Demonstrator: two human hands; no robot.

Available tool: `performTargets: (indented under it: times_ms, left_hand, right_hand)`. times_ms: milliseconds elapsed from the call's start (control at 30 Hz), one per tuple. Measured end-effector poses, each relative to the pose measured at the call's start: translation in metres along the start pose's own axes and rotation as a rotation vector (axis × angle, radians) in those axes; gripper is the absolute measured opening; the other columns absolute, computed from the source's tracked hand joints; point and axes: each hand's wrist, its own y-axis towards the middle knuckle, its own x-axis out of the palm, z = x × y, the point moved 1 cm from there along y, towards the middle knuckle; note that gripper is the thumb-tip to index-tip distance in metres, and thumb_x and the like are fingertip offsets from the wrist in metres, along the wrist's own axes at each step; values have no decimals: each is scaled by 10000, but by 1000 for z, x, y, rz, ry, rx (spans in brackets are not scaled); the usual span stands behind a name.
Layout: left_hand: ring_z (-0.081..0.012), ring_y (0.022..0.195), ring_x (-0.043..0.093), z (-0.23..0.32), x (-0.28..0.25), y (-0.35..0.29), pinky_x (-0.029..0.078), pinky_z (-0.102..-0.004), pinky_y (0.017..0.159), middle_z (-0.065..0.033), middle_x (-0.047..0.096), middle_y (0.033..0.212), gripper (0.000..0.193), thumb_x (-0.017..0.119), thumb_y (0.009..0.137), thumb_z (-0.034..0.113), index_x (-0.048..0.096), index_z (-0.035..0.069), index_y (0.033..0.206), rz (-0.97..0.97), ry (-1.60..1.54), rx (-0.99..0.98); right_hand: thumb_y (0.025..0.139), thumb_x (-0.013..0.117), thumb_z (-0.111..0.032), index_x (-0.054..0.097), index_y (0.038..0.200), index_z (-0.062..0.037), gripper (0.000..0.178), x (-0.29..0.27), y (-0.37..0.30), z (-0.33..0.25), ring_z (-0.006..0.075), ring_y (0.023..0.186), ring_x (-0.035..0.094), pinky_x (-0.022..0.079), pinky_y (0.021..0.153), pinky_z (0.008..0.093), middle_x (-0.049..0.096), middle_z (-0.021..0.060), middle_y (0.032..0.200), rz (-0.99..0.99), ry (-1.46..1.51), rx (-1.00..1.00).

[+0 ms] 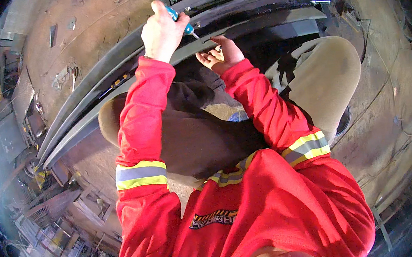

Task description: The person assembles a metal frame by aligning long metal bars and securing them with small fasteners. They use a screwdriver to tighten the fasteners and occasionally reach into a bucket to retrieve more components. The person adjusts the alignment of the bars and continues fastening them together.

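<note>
Left hand (161,36) wraps its fingers round a blue tool (188,28); slipping could jab toward four o'clock, striking the right hand (225,55), fingers half-curled, hold unclear.

Free room over the floor (102,18) beyond the curved metal bars (238,9) (themselves the barrier)
</note>
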Motion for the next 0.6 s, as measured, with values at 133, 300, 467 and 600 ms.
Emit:
performTargets:
  times_ms: [133,300,467,600]
  left_hand:
    - [-414,750,637,1,5,5,509,-468,684,-225,638,768,468,682,749,304,400,41,1015,-54,-114,95]
    - [-339,700,623,-20,5,16,490,-386,681,-139,592,746,382,680,796,233,426,73,1032,-185,-378,158]
    - [-405,781,641,4,4,13,518,-440,694,-223,638,812,474,667,777,322,423,-9,1012,-70,52,-67]
    - [-411,785,634,-1,11,8,507,-461,700,-243,628,802,454,670,774,303,411,30,1027,-158,-179,142]
  right_hand:
    - [828,576,-184,470,972,-32,235,4,-2,1,267,950,500,459,901,439,495,126,1018,3,-16,21]
    - [833,568,-204,468,952,-50,219,4,-3,0,254,946,500,443,920,460,511,110,1008,13,-29,37]
    - [820,587,-129,424,949,-25,232,1,0,0,275,912,515,440,943,501,504,120,967,-13,-20,38]
    - [817,579,-159,453,905,-42,193,3,0,0,257,871,508,451,918,479,510,105,922,-25,-36,20]
